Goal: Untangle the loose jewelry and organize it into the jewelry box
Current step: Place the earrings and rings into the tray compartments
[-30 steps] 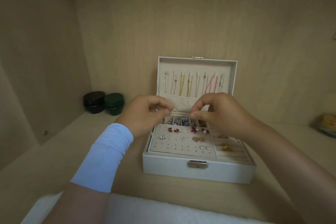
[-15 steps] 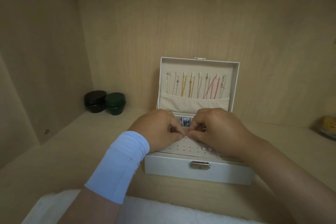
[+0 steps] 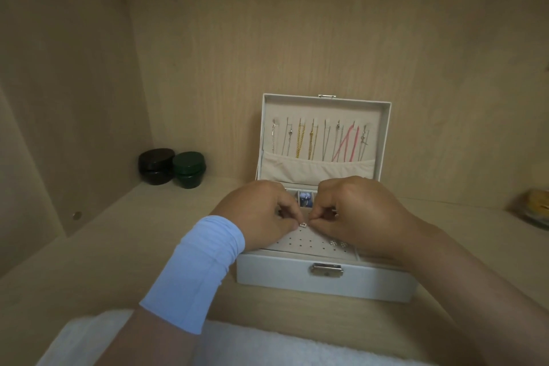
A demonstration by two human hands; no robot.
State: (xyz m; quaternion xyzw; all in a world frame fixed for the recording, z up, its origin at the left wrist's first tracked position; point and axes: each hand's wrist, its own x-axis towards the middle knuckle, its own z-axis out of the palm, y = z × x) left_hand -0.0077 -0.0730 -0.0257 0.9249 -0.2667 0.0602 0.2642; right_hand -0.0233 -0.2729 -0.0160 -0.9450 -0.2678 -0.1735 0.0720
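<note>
- A white towel (image 3: 267, 348) lies nearest, well short of the fingers, across the bottom edge of the view.
- A light blue sleeve (image 3: 196, 273) wraps the left forearm, which runs up from the towel to the left hand.
- The jewelry box (image 3: 297, 275) stands open on the wooden shelf (image 3: 104, 246). Its front wall and metal clasp (image 3: 326, 270) sit just below the fingers.
- The perforated earring panel (image 3: 300, 244) lies directly under the fingertips. Two sparkling studs (image 3: 337, 244) sit in it below the right hand's fingers.
- The left hand (image 3: 261, 214) and right hand (image 3: 356, 214) meet over the panel, knuckles up and fingers curled in.
- The small silver piece (image 3: 303, 225) is pinched between the left hand's fingertips (image 3: 292, 226) and the right hand's fingertips (image 3: 315, 224), right at the panel's surface. Whether it touches the panel cannot be told.
- Just beyond the fingers, between the two hands, a small compartment holds a blue item (image 3: 305, 197).
- Farther back, above both hands, the upright lid (image 3: 326, 99) carries a row of hanging chains (image 3: 320, 142) in silver, gold and pink. Their lower ends are tucked into a cloth pocket (image 3: 318, 169).
- Far to the left of the fingers, a black jar (image 3: 156, 166) and a green jar (image 3: 189, 169) stand side by side and touching, at the shelf's back corner.
- Far to the right of the fingers a blurred yellowish object (image 3: 534, 208) sits at the frame edge.
</note>
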